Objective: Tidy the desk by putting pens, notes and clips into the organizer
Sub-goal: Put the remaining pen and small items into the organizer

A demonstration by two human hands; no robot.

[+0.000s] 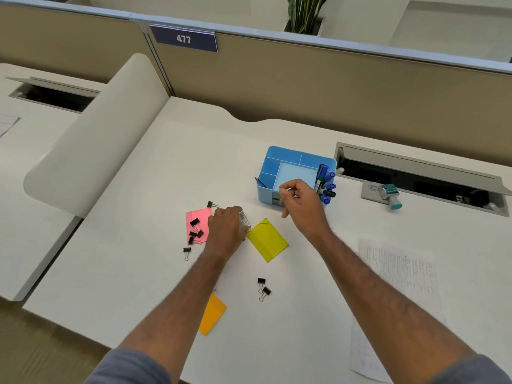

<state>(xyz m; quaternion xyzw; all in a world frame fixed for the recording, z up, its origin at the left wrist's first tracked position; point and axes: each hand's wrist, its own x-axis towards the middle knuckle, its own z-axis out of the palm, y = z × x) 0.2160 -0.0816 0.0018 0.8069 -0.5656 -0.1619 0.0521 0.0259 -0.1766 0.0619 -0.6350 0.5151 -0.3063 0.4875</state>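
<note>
Head view. A white table (pixel 138 203) carries a blue organizer (pixel 267 164) at centre right, its right compartment holding upright markers (pixel 322 180) and a pencil (pixel 259 182) leaning in its near-left slot. The right hand (pixel 297 202) hovers at the organizer's near edge with fingers curled; whether it pinches anything small cannot be told. The left hand (pixel 225 227) rests on the table between a pink note (pixel 195 214) and a yellow note (pixel 267 239), its fingers curled round a small pale object (pixel 244 219) that is too blurred to name. Several black clips lie on the pink note (pixel 194 222), with one just far of it (pixel 210 204), one near-left of it (pixel 186 250) and a pair (pixel 263 286) nearer the viewer. An orange note (pixel 213 314) lies nearest, partly under the left forearm.

Handling, by judgement: the notes are light, thin and flexible, with the yellow one creased, so they are best lifted at an edge. The clips are small, stiff and light, best pinched by the body or wire loops. Those on the pink note should come off first.
</note>
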